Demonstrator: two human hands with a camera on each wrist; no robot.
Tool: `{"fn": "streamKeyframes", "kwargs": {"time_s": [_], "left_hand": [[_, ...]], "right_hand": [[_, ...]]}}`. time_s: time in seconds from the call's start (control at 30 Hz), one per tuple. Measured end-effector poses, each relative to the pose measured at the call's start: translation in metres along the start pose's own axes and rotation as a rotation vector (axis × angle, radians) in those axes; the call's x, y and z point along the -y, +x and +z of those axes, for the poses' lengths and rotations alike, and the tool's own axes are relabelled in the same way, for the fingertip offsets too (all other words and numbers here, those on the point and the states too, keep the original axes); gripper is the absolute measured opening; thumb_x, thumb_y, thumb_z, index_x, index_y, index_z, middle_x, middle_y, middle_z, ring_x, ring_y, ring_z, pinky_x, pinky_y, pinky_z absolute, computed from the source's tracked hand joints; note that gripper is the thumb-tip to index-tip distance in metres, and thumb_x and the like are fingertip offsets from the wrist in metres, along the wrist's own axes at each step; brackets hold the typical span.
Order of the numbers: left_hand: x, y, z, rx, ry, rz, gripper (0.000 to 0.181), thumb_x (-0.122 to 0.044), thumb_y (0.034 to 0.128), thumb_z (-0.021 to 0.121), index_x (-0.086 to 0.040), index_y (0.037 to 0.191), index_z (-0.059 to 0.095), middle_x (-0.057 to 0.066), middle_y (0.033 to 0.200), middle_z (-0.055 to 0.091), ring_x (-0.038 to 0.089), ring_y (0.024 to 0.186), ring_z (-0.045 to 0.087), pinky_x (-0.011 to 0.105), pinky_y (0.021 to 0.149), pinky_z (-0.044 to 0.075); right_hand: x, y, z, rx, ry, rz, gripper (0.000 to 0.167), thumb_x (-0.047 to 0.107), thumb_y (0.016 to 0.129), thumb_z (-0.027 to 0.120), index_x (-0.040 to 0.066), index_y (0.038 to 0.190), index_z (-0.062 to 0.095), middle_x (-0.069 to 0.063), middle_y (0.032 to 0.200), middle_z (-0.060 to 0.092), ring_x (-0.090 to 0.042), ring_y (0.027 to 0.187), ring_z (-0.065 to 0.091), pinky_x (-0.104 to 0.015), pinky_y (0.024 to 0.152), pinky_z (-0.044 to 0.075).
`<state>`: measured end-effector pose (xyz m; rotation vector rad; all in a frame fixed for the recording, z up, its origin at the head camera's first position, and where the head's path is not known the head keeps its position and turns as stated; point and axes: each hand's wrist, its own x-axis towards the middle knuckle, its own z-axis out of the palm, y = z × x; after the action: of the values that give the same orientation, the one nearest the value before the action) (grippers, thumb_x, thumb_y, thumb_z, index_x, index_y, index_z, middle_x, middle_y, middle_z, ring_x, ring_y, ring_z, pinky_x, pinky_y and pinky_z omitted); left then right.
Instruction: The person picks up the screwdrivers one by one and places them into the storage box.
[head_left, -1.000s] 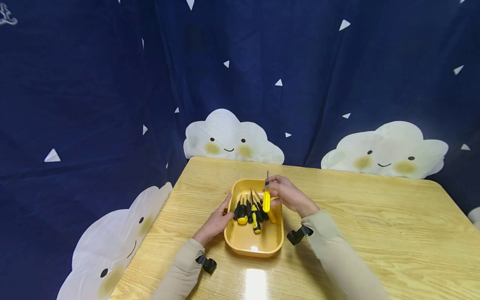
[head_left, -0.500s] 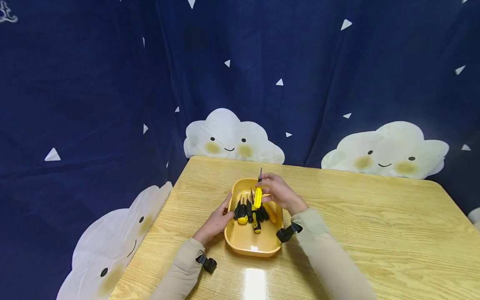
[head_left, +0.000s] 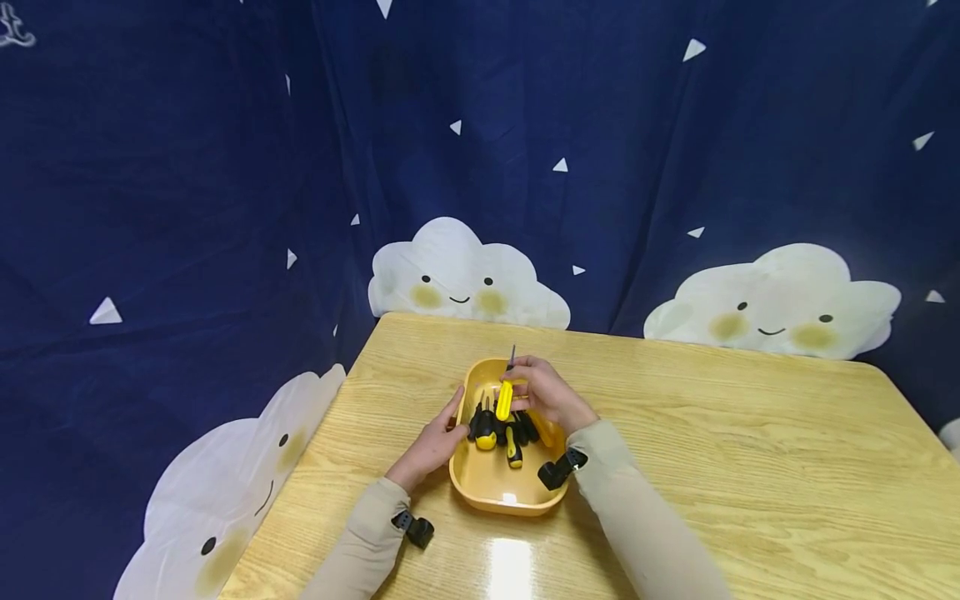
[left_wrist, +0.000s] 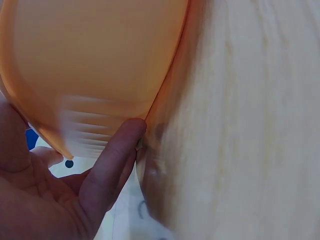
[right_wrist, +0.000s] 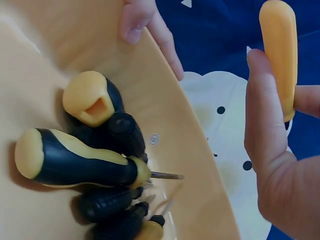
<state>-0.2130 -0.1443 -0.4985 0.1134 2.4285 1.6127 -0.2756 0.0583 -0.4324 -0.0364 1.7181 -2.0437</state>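
Observation:
My right hand [head_left: 549,393] holds a yellow-handled screwdriver [head_left: 505,402] over the yellow plastic bin [head_left: 498,503], its thin shaft pointing up and away. In the right wrist view the screwdriver's handle [right_wrist: 280,52] sits between thumb and fingers, clear of the bin. My left hand [head_left: 433,443] grips the bin's left side. The left wrist view shows its fingers [left_wrist: 107,165] along the outside of the wall. Inside the bin lie a stubby yellow-and-black screwdriver [right_wrist: 90,100], a longer yellow-and-black screwdriver [right_wrist: 85,162] and several black-handled screwdrivers [right_wrist: 107,204].
The bin stands on a light wooden table [head_left: 720,450], near its left side. Behind the table hangs a dark blue curtain [head_left: 510,100] printed with white clouds. A yellow handle [head_left: 542,427] lies at the bin's right side, partly hidden by my right hand.
My right hand has carried the yellow screwdriver leftward across the bin, and its handle has tilted a little. The left hand and the bin have stayed put.

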Motion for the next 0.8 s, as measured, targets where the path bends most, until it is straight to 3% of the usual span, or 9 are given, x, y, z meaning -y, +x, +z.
{"fn": "streamKeyframes", "kwargs": {"time_s": [0.13,0.43,0.8], "left_hand": [[0.001,0.001,0.000,-0.002,-0.009,-0.001,0.069,-0.019,0.0926,0.049,-0.026,0.153,0.016,0.025,0.124,0.053,0.024,0.088,0.061,0.033,0.069,0.052],[0.001,0.001,0.000,0.003,0.003,0.001,0.068,-0.019,0.0937,0.048,-0.029,0.153,0.015,0.023,0.122,0.053,0.024,0.091,0.059,0.031,0.070,0.052],[0.002,0.001,0.000,-0.001,0.006,0.024,0.068,-0.019,0.0926,0.047,-0.027,0.153,0.016,0.027,0.123,0.053,0.025,0.094,0.059,0.032,0.071,0.052]], "right_hand": [[-0.006,0.003,0.002,-0.010,-0.007,0.010,0.047,0.006,0.089,0.051,-0.006,0.130,0.031,-0.014,0.099,0.052,-0.018,0.064,0.061,-0.027,0.051,0.053],[-0.019,0.006,0.005,-0.017,-0.096,0.016,0.038,0.005,0.089,0.051,-0.008,0.123,0.037,-0.011,0.083,0.055,-0.016,0.059,0.059,-0.026,0.050,0.053],[-0.025,0.007,0.003,-0.014,-0.161,0.009,0.032,0.009,0.091,0.044,-0.007,0.118,0.038,-0.020,0.100,0.052,-0.024,0.068,0.065,-0.028,0.049,0.053]]}}
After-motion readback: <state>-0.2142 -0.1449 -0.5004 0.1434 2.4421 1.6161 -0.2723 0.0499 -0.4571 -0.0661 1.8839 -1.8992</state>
